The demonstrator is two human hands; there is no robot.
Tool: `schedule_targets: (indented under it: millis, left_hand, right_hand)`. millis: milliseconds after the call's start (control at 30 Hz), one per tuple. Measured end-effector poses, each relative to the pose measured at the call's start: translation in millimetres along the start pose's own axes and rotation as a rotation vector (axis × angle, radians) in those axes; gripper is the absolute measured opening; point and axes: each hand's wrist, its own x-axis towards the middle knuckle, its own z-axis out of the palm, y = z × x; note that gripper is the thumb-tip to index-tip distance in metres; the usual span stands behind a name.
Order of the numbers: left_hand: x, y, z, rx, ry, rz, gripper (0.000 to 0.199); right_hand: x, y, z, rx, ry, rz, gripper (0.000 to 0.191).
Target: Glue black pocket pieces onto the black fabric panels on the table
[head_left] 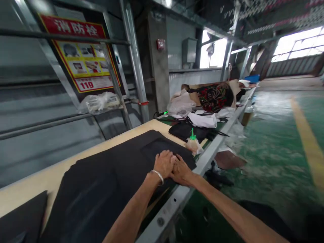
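Note:
My left hand (164,164), with a silver bangle at the wrist, lies palm down on a black fabric sheet (108,179). My right hand (180,170) lies against it, their fingers meeting near the sheet's right edge. Neither hand visibly grips anything. The sheet covers much of a beige work table (50,179) and has a recessed rectangular panel (158,149) just beyond my fingers. A small bottle with a green nozzle (192,143) stands a short way beyond my right hand.
A black bag (187,131), white cloth (202,119), plastic bags and patterned fabric (215,98) lie along the far table. A metal rail (172,206) lines the right edge, above a green floor (273,152). Metal bars and a red-and-yellow sign (78,54) stand left.

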Motion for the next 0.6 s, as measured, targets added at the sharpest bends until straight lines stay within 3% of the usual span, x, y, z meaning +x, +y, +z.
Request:
schedule_targets:
  millis: [133, 267, 433, 600]
  left_hand:
    - [34.6, 4.1, 15.7, -0.001, -0.125, -0.014, 0.054]
    - [61.0, -13.2, 15.9, 0.017, -0.173, -0.098, 0.062]
    - [88.2, -45.9, 17.0, 0.048, -0.168, -0.15, 0.064]
    - [99.5, -66.2, 30.3, 0.081, -0.116, -0.133, 0.069]
  right_hand:
    - [0.6, 4.2, 4.5, 0.031, 0.032, 0.014, 0.058]
    - [1.5, 2.5, -0.6, 0.05, 0.045, 0.018, 0.06]
    - [1.3, 0.2, -1.3, 0.042, 0.032, 0.055, 0.063]
    - [0.4, 0.8, 2.5, 0.042, 0.039, 0.047, 0.062]
